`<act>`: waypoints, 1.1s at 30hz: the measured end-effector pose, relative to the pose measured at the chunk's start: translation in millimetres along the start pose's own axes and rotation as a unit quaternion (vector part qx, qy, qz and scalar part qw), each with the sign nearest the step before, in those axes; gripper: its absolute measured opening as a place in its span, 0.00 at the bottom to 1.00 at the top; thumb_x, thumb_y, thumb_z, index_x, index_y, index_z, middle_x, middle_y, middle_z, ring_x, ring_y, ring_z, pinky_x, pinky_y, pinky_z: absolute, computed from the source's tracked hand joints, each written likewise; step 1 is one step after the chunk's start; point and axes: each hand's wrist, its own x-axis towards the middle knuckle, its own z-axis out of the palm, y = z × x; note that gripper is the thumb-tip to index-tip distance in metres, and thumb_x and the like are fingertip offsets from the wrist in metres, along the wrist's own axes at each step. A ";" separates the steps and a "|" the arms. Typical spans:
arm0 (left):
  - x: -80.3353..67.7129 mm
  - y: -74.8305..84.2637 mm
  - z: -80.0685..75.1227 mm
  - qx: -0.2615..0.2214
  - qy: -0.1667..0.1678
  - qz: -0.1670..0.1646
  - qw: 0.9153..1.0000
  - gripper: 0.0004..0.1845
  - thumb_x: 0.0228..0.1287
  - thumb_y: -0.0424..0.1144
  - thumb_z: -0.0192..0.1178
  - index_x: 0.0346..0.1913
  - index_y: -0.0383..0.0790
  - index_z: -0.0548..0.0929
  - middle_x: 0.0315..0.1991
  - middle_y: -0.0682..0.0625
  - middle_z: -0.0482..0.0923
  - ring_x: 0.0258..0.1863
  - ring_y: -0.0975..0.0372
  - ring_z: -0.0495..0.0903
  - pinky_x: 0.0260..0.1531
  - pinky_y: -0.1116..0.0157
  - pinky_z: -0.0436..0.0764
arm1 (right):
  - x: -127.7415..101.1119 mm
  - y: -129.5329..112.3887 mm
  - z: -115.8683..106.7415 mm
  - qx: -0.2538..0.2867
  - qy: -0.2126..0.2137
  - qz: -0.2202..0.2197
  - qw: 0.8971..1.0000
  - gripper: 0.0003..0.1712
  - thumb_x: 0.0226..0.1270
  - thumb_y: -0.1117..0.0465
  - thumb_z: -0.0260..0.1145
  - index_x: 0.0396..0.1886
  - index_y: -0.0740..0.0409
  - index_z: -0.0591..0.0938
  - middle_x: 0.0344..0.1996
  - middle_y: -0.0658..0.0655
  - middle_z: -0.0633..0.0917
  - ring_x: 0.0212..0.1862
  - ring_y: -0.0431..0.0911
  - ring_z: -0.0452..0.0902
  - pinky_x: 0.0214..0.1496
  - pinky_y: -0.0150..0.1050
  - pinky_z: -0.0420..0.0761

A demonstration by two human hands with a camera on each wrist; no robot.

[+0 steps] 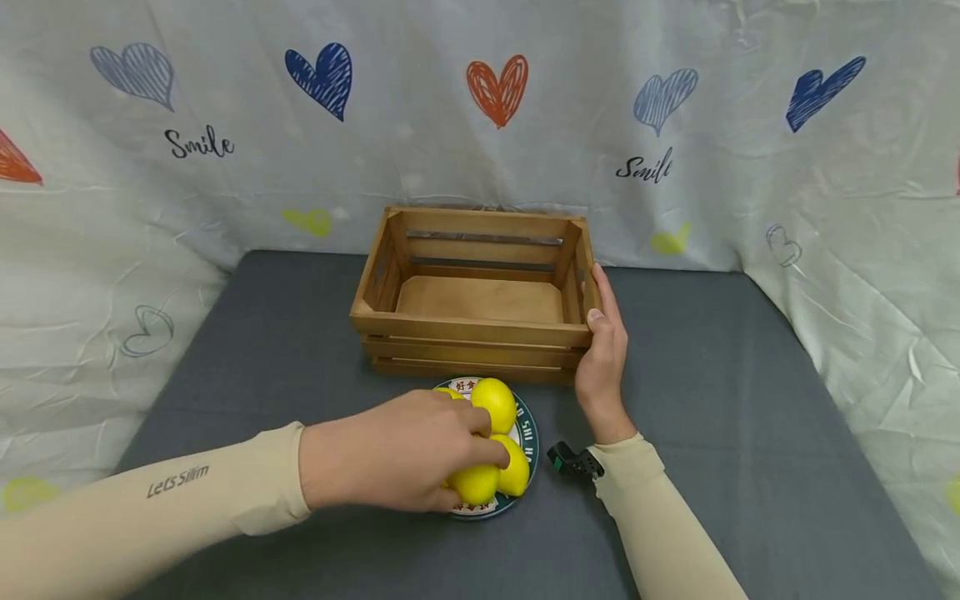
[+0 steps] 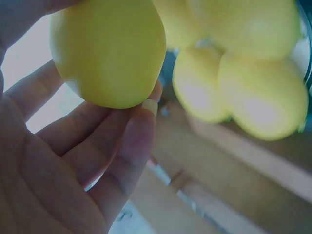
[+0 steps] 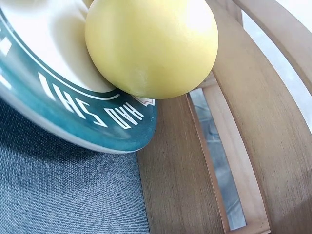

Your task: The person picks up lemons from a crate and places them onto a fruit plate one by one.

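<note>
A round plate (image 1: 531, 442) with a dark green rim and white lettering holds several yellow lemons (image 1: 493, 404). Over it, my left hand (image 1: 408, 450) grips one lemon (image 2: 108, 53) between thumb and curled fingers. Other lemons (image 2: 263, 97) sit close beside that one in the left wrist view. Behind the plate stands a slatted wooden crate (image 1: 472, 333), its visible floor bare. My right hand (image 1: 606, 358) holds the crate's right end, the thumb at the top edge and the fingers along the outside. In the right wrist view, a lemon (image 3: 151, 46) lies at the plate's rim (image 3: 83, 117), near the crate slats.
A dark grey cloth (image 1: 750, 433) covers the table. White curtains (image 1: 420, 100) with printed hearts hang behind and at both sides. A small black device (image 1: 573, 461) is strapped at my right wrist.
</note>
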 end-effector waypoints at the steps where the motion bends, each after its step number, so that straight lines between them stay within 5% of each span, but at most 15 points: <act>1: 0.6 1.3 4.1 0.002 -0.003 0.006 1.000 0.26 0.60 0.48 0.80 0.61 0.60 0.87 0.48 0.57 0.83 0.44 0.66 0.79 0.50 0.64 0.84 | 0.0 -0.1 0.0 0.000 0.000 0.001 1.000 0.39 0.75 0.55 0.40 0.85 0.37 0.67 0.84 0.43 0.67 0.86 0.40 0.57 0.88 0.51 0.53; 16: 3.3 8.2 33.6 0.014 -0.005 0.020 1.000 0.27 0.55 0.41 0.82 0.57 0.63 0.88 0.44 0.57 0.76 0.38 0.66 0.73 0.43 0.70 0.79 | -1.7 -5.0 5.4 0.006 -0.009 0.008 1.000 0.39 0.75 0.54 0.41 0.85 0.36 0.67 0.83 0.38 0.67 0.85 0.38 0.57 0.88 0.49 0.53; 25: 0.2 7.6 44.7 0.016 0.009 0.009 1.000 0.28 0.54 0.40 0.83 0.58 0.63 0.88 0.44 0.56 0.75 0.34 0.66 0.72 0.40 0.69 0.80 | -0.1 -4.1 5.9 0.009 -0.007 0.008 1.000 0.39 0.74 0.55 0.40 0.84 0.35 0.68 0.84 0.43 0.68 0.85 0.38 0.57 0.87 0.50 0.54; 33: -3.8 2.6 54.4 -0.019 0.026 -0.012 0.999 0.30 0.59 0.38 0.81 0.64 0.63 0.87 0.56 0.53 0.79 0.46 0.62 0.79 0.52 0.63 0.83 | 2.1 -2.0 3.5 0.007 -0.008 0.010 1.000 0.39 0.74 0.54 0.40 0.85 0.35 0.67 0.83 0.40 0.68 0.85 0.37 0.57 0.88 0.49 0.54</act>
